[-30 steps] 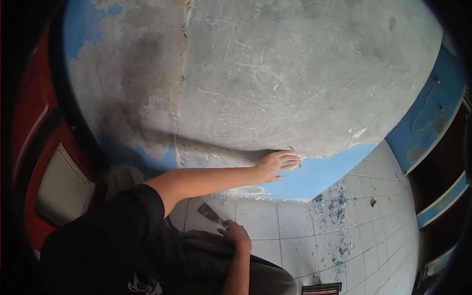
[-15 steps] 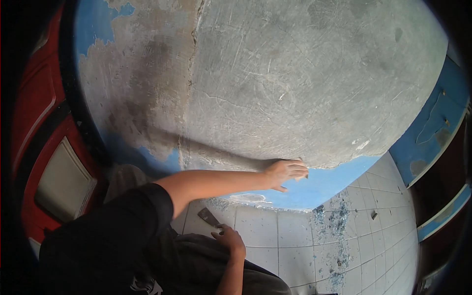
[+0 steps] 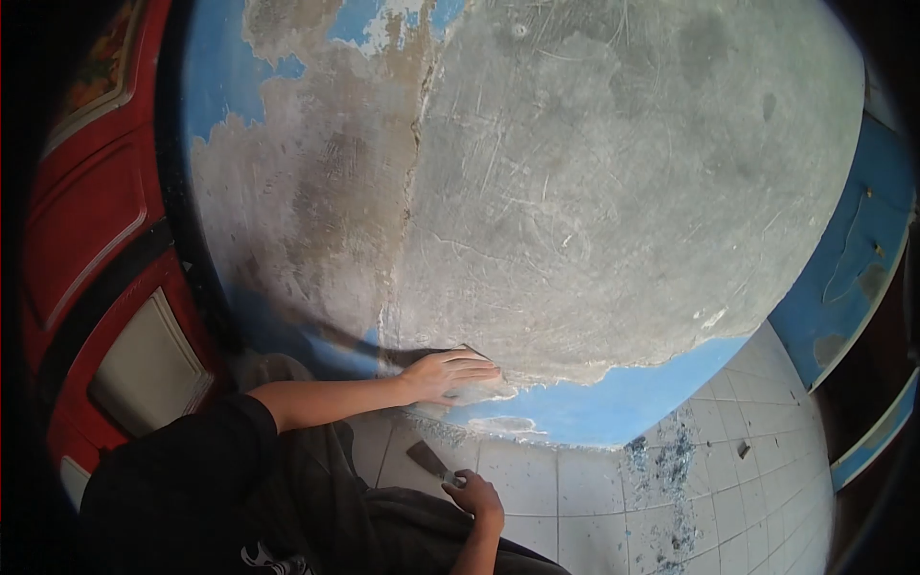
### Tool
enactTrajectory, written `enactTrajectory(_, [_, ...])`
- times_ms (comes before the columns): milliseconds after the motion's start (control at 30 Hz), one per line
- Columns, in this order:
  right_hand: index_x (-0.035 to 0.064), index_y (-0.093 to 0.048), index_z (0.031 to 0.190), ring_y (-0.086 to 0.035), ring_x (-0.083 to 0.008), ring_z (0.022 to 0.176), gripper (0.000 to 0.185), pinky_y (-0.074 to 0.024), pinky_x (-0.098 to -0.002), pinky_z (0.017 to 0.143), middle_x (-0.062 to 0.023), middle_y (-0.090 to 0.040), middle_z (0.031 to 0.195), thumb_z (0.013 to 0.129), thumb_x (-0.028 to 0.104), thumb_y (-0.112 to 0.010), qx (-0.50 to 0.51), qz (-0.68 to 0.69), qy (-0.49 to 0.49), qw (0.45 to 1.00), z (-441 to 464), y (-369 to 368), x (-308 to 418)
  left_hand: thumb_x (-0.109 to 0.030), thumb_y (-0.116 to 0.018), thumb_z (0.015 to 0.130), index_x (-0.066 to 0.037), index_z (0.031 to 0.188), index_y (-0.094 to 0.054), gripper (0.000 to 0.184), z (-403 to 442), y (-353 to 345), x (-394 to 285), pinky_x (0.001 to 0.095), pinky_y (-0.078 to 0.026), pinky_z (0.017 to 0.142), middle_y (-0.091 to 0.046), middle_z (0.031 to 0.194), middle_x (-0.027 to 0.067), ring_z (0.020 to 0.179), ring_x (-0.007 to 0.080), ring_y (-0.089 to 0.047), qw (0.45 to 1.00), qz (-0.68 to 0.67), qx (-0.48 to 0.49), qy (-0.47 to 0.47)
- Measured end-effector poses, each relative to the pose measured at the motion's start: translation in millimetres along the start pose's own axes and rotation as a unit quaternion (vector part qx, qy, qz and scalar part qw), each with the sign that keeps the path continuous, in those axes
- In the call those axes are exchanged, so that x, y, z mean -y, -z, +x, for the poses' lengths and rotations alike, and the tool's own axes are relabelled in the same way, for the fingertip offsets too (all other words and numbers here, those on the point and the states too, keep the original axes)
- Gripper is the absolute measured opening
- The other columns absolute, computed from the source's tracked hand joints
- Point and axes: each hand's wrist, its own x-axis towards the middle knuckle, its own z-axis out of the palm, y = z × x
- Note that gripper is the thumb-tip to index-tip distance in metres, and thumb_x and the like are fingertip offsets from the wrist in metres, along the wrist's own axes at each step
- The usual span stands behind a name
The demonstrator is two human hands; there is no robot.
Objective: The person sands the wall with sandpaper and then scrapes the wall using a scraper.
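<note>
Scraper (image 3: pixel 425 455) low before the wall (image 3: pixel 594 220), fingers of the right hand (image 3: pixel 476 495) closed round its handle; probably light, stiff, best gripped there. Blade and long axis point far-left. Left hand's (image 3: pixel 436 376) fingers lie close together over a thin piece (image 3: pixel 482 356) at the wall; grip unclear.

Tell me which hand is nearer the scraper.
The right hand: it holds the scraper by its handle. The left hand is at the wall, above the scraper in view.
</note>
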Motion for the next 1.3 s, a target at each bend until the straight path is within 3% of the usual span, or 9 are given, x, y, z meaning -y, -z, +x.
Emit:
enactTrajectory(267, [0.0125,-0.055,0.117,-0.057,-0.0296,0.102,0.053,-0.0437,-0.0361,0.09,-0.0137,-0.062,0.104,0.074,0.041,-0.065,0.021,0.037,0.009,0.999,3.9,-6.6,-0.1,-0.056,-0.058,0.07,-0.007,0.139,-0.019,0.093,113.2,-1.4,-50.7,0.0293,-0.006,0.112,-0.015,0.147,-0.0002,0.134,0.0119,-0.012,0.991,-0.125,-0.049,-0.018])
enactTrajectory(433, [0.0111,-0.056,0.115,-0.057,-0.0292,0.102,0.051,-0.0438,-0.0361,0.089,-0.0148,-0.062,0.104,0.074,0.039,-0.065,0.039,0.027,-0.029,0.998,0.2,-2.4,-9.5,-0.041,-0.068,0.066,-0.005,0.137,-0.024,0.091,144.1,0.0,-69.3,0.0281,-0.016,0.111,-0.024,0.144,0.0011,0.13,0.0136,-0.025,0.987,-0.116,-0.107,-0.017])
enactTrajectory(533, [0.0103,-0.057,0.114,-0.058,-0.0288,0.101,0.05,-0.0441,-0.036,0.089,-0.0155,-0.062,0.103,0.074,0.038,-0.065,0.035,0.023,-0.028,0.999,1.2,-0.2,-7.2,-0.038,-0.068,0.067,-0.006,0.137,-0.027,0.087,112.5,-1.4,-58.1,0.0279,-0.017,0.11,-0.024,0.144,0.0009,0.13,0.0123,-0.025,0.969,-0.216,-0.123,0.013])
enactTrajectory(633, [0.0101,-0.057,0.114,-0.058,-0.0287,0.1,0.05,-0.0446,-0.0357,0.088,-0.0157,-0.063,0.103,0.074,0.038,-0.065,0.035,0.033,-0.014,0.999,1.1,-1.4,-7.6,-0.04,-0.059,0.074,-0.008,0.137,-0.029,0.076,51.9,-9.8,-39.4,0.029,-0.012,0.111,-0.024,0.144,-0.0006,0.133,0.0105,-0.02,0.989,-0.125,-0.072,0.037])
enactTrajectory(700, [0.0104,-0.057,0.114,-0.06,-0.0287,0.098,0.05,-0.0451,-0.0351,0.087,-0.0152,-0.063,0.102,0.074,0.039,-0.065,0.031,0.038,-0.014,0.999,1.5,-2.5,-9.4,-0.02,-0.058,0.072,-0.009,0.133,-0.037,0.065,10.5,-18.7,-28.4,0.0273,-0.022,0.108,-0.035,0.139,0.0001,0.128,0.011,-0.031,0.986,-0.094,-0.125,0.053])
enactTrajectory(900, [0.0094,-0.056,0.116,-0.058,-0.0284,0.102,0.052,-0.0447,-0.0353,0.088,-0.0156,-0.061,0.106,0.074,0.038,-0.065,0.043,0.027,-0.007,0.999,1.0,3.6,6.3,-0.011,-0.053,0.073,-0.01,0.129,-0.043,0.057,-35.7,-42.1,-10.0,0.0276,-0.027,0.105,-0.041,0.135,0.0002,0.123,0.0112,-0.038,0.976,-0.174,-0.125,0.044])
enactTrajectory(1067, [0.0092,-0.055,0.116,-0.057,-0.0286,0.103,0.051,-0.0443,-0.0355,0.088,-0.0156,-0.061,0.107,0.075,0.038,-0.065,0.053,0.035,-0.015,0.998,2.0,1.9,5.3,-0.007,-0.048,0.077,-0.008,0.13,-0.041,0.054,67.0,-27.1,-41.4,0.0282,-0.023,0.108,-0.039,0.136,-0.0005,0.125,0.0118,-0.036,0.946,-0.246,-0.209,0.043])
enactTrajectory(1233, [0.0091,-0.056,0.116,-0.057,-0.0289,0.102,0.051,-0.044,-0.0362,0.089,-0.0157,-0.061,0.106,0.074,0.037,-0.065,0.05,0.041,-0.04,0.997,-1.4,0.0,-6.5,-0.004,-0.048,0.075,-0.006,0.125,-0.046,0.05,124.9,-26.3,-71.0,0.0269,-0.031,0.105,-0.042,0.134,-0.0003,0.123,0.0135,-0.039,0.967,-0.083,-0.237,0.041])
enactTrajectory(1300, [0.0093,-0.056,0.115,-0.058,-0.0292,0.101,0.05,-0.0442,-0.0369,0.088,-0.0155,-0.062,0.105,0.074,0.036,-0.065,0.046,0.008,-0.03,0.998,0.4,0.2,-5.8,-0.003,-0.048,0.076,-0.006,0.125,-0.047,0.049,124.1,-28.0,-64.0,0.0272,-0.035,0.102,-0.043,0.133,-0.0001,0.121,0.0143,-0.042,0.96,-0.14,-0.239,0.025])
